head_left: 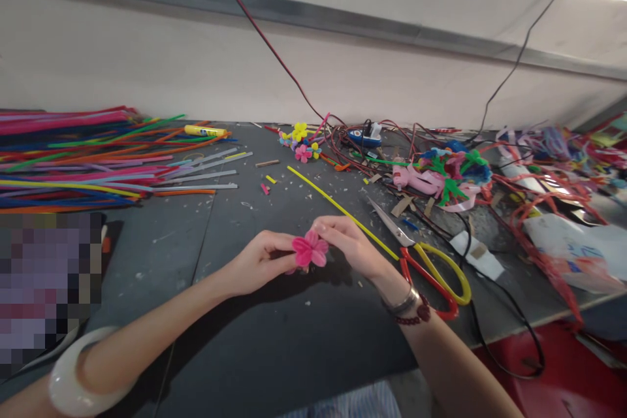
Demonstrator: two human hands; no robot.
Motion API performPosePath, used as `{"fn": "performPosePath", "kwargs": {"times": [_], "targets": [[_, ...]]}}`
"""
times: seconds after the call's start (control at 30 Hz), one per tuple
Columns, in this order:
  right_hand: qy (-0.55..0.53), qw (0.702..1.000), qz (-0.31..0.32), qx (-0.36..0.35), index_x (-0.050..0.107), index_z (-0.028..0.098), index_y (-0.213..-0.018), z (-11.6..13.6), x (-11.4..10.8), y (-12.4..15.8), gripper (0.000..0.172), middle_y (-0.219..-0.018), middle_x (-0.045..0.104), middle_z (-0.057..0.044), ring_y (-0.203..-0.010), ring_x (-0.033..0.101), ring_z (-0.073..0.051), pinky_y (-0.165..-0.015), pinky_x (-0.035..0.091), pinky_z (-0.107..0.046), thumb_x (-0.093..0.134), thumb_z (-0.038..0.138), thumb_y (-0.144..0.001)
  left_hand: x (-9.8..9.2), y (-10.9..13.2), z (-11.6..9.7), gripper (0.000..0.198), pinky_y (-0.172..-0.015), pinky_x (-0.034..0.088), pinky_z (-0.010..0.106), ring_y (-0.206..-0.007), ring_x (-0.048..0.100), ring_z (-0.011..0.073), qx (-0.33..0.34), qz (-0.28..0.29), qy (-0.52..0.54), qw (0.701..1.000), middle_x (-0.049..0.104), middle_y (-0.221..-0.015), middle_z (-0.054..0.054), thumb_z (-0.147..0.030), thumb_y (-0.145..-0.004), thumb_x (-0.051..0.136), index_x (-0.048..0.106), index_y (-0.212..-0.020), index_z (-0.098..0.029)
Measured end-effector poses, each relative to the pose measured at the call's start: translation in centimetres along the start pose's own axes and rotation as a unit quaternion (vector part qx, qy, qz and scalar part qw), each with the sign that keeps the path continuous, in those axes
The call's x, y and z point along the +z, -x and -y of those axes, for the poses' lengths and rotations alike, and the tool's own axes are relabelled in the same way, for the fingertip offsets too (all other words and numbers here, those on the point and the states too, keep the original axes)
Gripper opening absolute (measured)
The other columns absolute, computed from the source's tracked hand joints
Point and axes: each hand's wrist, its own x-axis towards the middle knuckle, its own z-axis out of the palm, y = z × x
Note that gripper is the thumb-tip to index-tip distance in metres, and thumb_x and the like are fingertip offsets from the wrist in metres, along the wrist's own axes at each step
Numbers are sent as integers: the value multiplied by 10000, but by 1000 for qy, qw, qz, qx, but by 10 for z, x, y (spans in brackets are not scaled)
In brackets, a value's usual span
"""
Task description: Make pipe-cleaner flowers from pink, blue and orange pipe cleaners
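A pink chenille flower (pixel 310 250) with rounded petals sits between my left hand (pixel 259 263) and my right hand (pixel 347 247). Fingertips of both hands pinch it just above the dark worktable (pixel 274 353). A long yellow chenille stem (pixel 337 209) runs close along the far side of my right hand; whether it touches the hand, I cannot tell. Red-and-yellow-handled scissors (pixel 428 277) lie open just right of my right wrist, blades pointing up and left. A white bangle (pixel 83 372) circles my left forearm, and bead bracelets (pixel 411 307) circle my right wrist.
Bundled multicoloured chenille stems (pixel 98 157) fill the far left, near a yellow glue stick (pixel 206 131). Small finished flowers (pixel 301 144), a power strip (pixel 365 138), tangled red wires (pixel 343 147) and pink-green chenille figures (pixel 450 176) lie along the back. A pixelated patch (pixel 44 294) covers the near left.
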Motion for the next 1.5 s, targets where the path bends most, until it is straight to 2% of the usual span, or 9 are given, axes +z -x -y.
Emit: {"fn": "performPosePath", "kwargs": {"times": [0.17, 0.33, 0.43, 0.57, 0.8, 1.03, 1.13, 1.23, 1.5], "targets": [[-23, 998, 54, 18, 446, 155, -554, -1, 0, 1, 307, -543, 351, 54, -514, 313, -72, -509, 250, -216, 479, 282, -832, 2, 1, -2, 233, -576, 417, 220, -612, 531, 126, 6, 18, -17, 1000, 620, -688, 54, -269, -830, 508, 682, -771, -126], [-143, 985, 47, 80, 472, 153, -555, -8, 4, -1, 283, -537, 378, 53, -489, 325, -66, -486, 256, -206, 530, 296, -793, 0, 1, -3, 239, -612, 427, 236, -643, 550, 145, 34, 1, -58, 998, 642, -723, 64, -279, -829, 509, 700, -786, -142], [-153, 984, 3, 90, 500, 155, -578, -9, 6, -2, 304, -527, 408, 52, -468, 335, -63, -468, 266, -200, 536, 373, -787, -3, 0, -1, 221, -592, 433, 224, -618, 558, 140, 39, -33, -82, 995, 644, -687, 49, -279, -814, 533, 705, -768, -148], [-67, 995, -61, 38, 489, 148, -527, -5, 3, -3, 405, -500, 379, 51, -462, 288, -63, -459, 230, -212, 485, 436, -812, -5, -2, 5, 141, -699, 465, 231, -735, 625, 169, 64, -124, -101, 985, 700, -790, 52, -246, -764, 599, 708, -801, -165], [-39, 999, 4, 19, 572, 129, -625, -7, 0, -1, 262, -562, 457, 36, -528, 373, -65, -514, 267, -214, 558, 325, -797, -6, -1, 10, 104, -634, 488, 228, -679, 632, 158, 55, -198, -58, 977, 709, -763, 38, -233, -728, 635, 723, -758, -186], [-87, 996, -28, 8, 565, 146, -606, -12, 5, -5, 294, -546, 474, 44, -494, 365, -54, -486, 270, -198, 517, 337, -824, -6, -3, 9, 72, -582, 466, 218, -617, 584, 130, 50, -234, 8, 971, 672, -679, 16, -250, -677, 686, 720, -686, -187], [-93, 993, -75, 5, 605, 159, -720, -11, 4, -6, 211, -603, 507, 36, -511, 390, -55, -483, 289, -188, 507, 309, -831, -6, -5, 11, 65, -630, 460, 230, -692, 578, 138, 54, -244, 35, 968, 657, -754, 25, -232, -665, 699, 719, -712, -192], [-75, 994, -72, -19, 620, 172, -812, -9, 4, -4, 89, -733, 572, 12, -646, 495, -77, -596, 374, -195, 614, 240, -756, -6, -5, 13, 70, -638, 454, 236, -703, 570, 140, 52, -244, 29, 968, 642, -744, 26, -231, -681, 687, 719, -734, -197], [-39, 996, -70, -28, 597, 153, -671, -9, 8, -4, 192, -590, 505, 31, -535, 415, -66, -516, 332, -193, 558, 291, -797, -3, -2, 11, 75, -629, 472, 208, -700, 600, 129, 65, -199, -13, 978, 650, -783, 33, -196, -732, 634, 708, -724, -186]]}}
